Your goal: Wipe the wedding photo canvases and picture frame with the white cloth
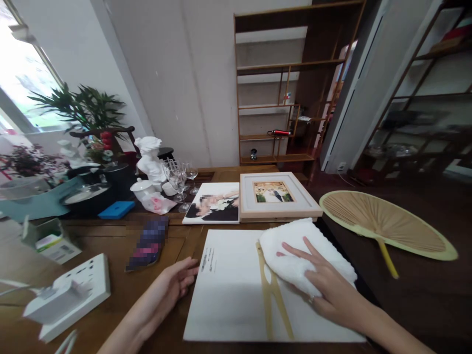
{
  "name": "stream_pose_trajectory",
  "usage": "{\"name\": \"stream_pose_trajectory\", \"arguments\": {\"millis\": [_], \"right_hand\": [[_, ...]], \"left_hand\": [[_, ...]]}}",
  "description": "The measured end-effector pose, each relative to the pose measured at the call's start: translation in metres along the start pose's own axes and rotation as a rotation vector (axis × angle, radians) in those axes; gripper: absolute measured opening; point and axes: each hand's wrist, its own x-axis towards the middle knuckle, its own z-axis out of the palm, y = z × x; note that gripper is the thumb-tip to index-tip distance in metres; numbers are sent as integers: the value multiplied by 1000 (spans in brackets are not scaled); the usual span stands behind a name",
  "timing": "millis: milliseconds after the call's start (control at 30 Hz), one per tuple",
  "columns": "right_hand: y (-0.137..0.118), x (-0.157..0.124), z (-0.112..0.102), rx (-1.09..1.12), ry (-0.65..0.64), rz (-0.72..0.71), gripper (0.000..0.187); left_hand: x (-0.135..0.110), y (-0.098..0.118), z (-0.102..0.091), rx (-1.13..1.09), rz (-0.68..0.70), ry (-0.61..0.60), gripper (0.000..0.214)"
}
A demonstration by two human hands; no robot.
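A large white board lies flat on the wooden table in front of me, with a thin wooden strut across it. My right hand lies flat with fingers spread on a folded white cloth at the board's upper right. My left hand rests at the board's left edge, fingers loosely curled against it, holding nothing that I can see.
Behind the board lie a framed photo and an unframed print. A straw fan is at the right. Wine glasses, a white bust, plants and a power strip crowd the left.
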Motion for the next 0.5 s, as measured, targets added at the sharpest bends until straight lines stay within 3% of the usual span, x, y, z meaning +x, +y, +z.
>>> {"name": "stream_pose_trajectory", "arguments": {"millis": [100, 200, 333, 500], "right_hand": [[3, 0, -1, -2, 24, -34, 22], [3, -3, -3, -9, 66, -26, 21], [-24, -3, -7, 19, 95, 14, 22], [-66, 5, 12, -11, 87, 52, 68]], "left_hand": [[-4, 2, 4, -20, -62, -94, 26], [-16, 4, 15, -59, -14, -68, 27], [-37, 9, 27, -275, 14, -173, 38], [-61, 19, 35, -358, 61, -133, 53]]}}
